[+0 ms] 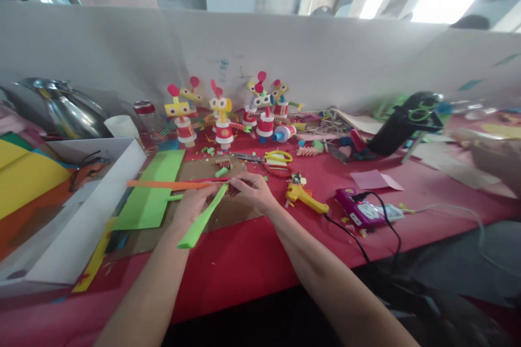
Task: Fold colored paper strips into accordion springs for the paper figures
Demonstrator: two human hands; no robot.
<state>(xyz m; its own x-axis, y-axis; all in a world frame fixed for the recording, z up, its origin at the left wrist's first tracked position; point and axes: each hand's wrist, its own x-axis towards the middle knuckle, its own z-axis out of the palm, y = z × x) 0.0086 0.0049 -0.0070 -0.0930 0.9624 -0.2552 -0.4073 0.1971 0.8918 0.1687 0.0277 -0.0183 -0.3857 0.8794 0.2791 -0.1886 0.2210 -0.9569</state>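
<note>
My left hand (pixel 194 201) is closed on paper strips over a brown cardboard piece. One is a long orange strip (pixel 152 184) running out to the left; the other is a bright green strip (pixel 205 221) that slants toward me. Fingertips of my right hand (pixel 253 191) pinch the strips where they meet, close to my left fingertips. Exactly how the strips overlap is hidden by the fingers. Under the orange strip lies a light green paper sheet (pixel 142 209). A small pleated striped paper piece (pixel 223 164) rests just beyond my hands.
Several paper-cup figures (pixel 223 133) stand along the back. Scissors (pixel 279 157) lie before them. A yellow glue gun (pixel 305 198) sits right of my hands, its cord near a purple power strip (pixel 360 209). A white box (pixel 87 217) with coloured paper is left; a steel jug (pixel 75 108) stands behind it.
</note>
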